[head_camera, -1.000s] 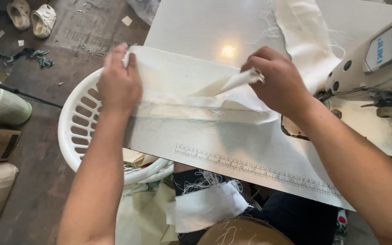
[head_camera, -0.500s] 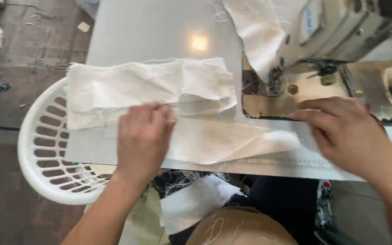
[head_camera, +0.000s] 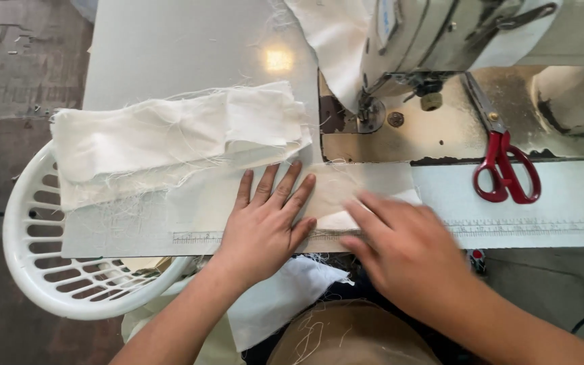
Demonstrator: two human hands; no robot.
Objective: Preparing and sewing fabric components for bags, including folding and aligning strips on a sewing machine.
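My left hand [head_camera: 267,226] lies flat, fingers spread, on a cream cloth piece [head_camera: 332,196] at the table's near edge. My right hand [head_camera: 403,247], blurred, rests on the same cloth just to the right, fingers pointing left. A stack of folded cream fabric [head_camera: 170,138] sits on the table to the left of my hands. The sewing machine [head_camera: 454,40] stands at the back right, with its needle and presser foot [head_camera: 371,111] beyond the cloth. More cream cloth [head_camera: 326,40] hangs behind the machine head.
Red-handled scissors [head_camera: 505,165] lie on the machine bed to the right. A white slatted plastic basket [head_camera: 49,260] stands at the table's left edge. A printed ruler strip [head_camera: 528,228] runs along the white table [head_camera: 170,47] front. White cloth [head_camera: 278,301] lies on my lap.
My left hand slid right to the table's near edge. My right hand moved left and nearer, onto the same cloth. The view shifted right, bringing the scissors into sight.
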